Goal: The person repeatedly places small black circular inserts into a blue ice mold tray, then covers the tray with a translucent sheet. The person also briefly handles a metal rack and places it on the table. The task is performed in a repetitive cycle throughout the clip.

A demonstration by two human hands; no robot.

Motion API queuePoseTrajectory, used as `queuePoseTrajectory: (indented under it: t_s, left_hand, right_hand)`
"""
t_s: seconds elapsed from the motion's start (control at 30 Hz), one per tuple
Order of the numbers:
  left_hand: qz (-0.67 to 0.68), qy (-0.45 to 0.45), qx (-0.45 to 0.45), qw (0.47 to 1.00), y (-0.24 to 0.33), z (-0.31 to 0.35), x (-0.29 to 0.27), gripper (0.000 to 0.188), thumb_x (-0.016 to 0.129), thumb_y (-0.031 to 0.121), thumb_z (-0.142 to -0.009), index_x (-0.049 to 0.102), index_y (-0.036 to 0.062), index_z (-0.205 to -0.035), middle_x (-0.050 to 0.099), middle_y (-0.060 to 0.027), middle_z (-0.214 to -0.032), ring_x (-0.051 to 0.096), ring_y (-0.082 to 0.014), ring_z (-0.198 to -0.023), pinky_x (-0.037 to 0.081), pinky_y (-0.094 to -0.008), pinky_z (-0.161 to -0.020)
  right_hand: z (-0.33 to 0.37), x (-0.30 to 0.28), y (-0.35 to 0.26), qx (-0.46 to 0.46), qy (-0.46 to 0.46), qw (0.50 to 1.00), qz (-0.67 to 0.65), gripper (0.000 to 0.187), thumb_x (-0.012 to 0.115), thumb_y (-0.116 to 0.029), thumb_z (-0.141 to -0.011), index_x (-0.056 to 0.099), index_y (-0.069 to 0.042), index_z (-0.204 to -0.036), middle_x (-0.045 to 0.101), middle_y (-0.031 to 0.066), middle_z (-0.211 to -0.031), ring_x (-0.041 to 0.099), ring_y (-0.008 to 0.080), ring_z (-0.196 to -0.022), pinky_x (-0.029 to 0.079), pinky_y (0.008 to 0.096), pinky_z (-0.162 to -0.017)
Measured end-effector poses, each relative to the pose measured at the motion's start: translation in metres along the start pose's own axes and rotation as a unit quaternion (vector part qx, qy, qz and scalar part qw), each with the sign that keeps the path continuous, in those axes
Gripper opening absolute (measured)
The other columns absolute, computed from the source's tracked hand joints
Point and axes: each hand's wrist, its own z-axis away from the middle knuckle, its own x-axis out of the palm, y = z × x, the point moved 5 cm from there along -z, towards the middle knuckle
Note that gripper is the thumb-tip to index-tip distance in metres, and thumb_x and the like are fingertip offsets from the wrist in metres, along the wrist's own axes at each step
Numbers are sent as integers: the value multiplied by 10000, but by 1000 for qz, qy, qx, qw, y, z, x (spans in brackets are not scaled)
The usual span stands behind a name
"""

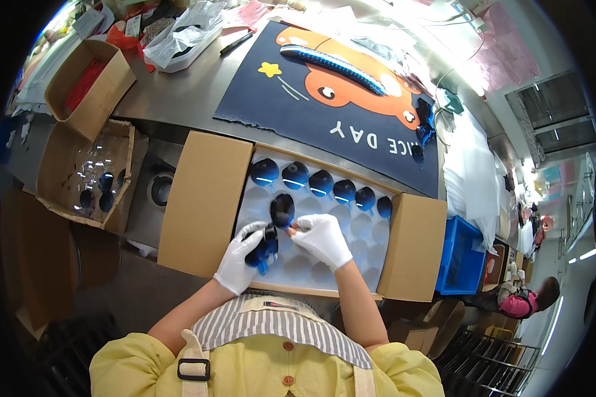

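Note:
Both my hands wear white gloves and work over an open cardboard box [205, 198] lined with a white moulded tray [351, 231]. My left hand [240, 259] grips a dark blue round piece [265, 248] low over the tray. My right hand [321, 238] pinches the lower edge of another dark oval piece [282, 209], held upright between the hands. Along the tray's far row sit several dark blue round pieces [321, 183], each in its own hollow. The nearer hollows show white.
A smaller open carton [89, 175] with several dark pieces stands at left, and another carton [89, 79] with red items behind it. A dark printed mat [338, 99] covers the metal table beyond. A blue crate [460, 261] sits at right. A person crouches far right [523, 301].

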Motion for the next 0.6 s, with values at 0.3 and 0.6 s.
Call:
queuePoseTrajectory:
  t_s: [0.3,0.6]
  left_hand:
    - [-13,-156,-106,982,3,25,13,547,611,159,-935,413,50,-1433,561,-125,-1324,564,-195,-1182,467,-312,-983]
    - [-95,-141,-138,976,-23,-2,33,452,616,92,-897,514,39,-1335,596,-120,-1260,619,-214,-1067,543,-333,-843]
  right_hand:
    - [-10,-29,9,-1,39,934,356,231,689,-343,-853,795,-141,-885,727,124,-834,699,315,-765,555,391,-729]
    - [67,-129,129,231,93,891,379,255,707,-386,-831,790,-162,-920,733,124,-882,700,319,-842,558,392,-777]
